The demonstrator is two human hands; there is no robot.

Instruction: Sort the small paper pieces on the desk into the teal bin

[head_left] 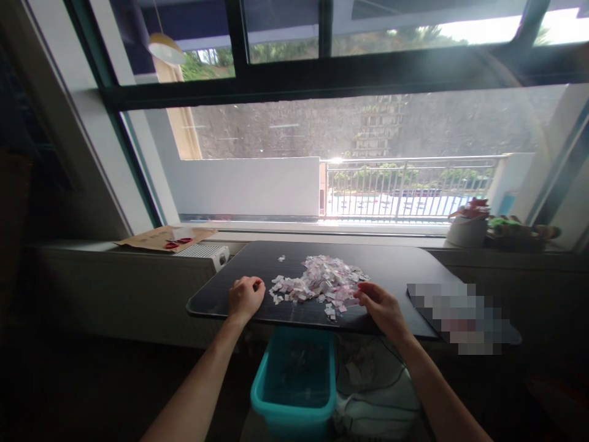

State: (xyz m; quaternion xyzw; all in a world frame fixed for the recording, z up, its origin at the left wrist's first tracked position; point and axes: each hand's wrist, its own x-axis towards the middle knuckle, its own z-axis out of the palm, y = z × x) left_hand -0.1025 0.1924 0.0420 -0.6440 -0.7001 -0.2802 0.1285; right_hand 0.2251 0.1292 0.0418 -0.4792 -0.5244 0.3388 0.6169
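A loose heap of small torn paper scraps (324,276), white with some pink, lies on the dark tabletop (391,261). Left of the heap, my left hand (246,298) rests at the table's near edge with its fingers curled in; whatever may be inside them is hidden. My right hand (381,307) reaches in from the other side, thumb and fingers drawn together at the heap's right edge, by the pinkish scraps. Whether a scrap is between those fingertips is too small to see. Below the near edge stands a turquoise plastic bin (294,399), with some pale bits visible inside.
Red-handled scissors (177,244) lie on brown paper (142,238) on the sill at left, beside a white ridged box (202,252). A whitish pot (467,230) stands on the right sill. Pale bags (377,411) and a dark cord are beside the bin. A blurred patch covers the table's right side.
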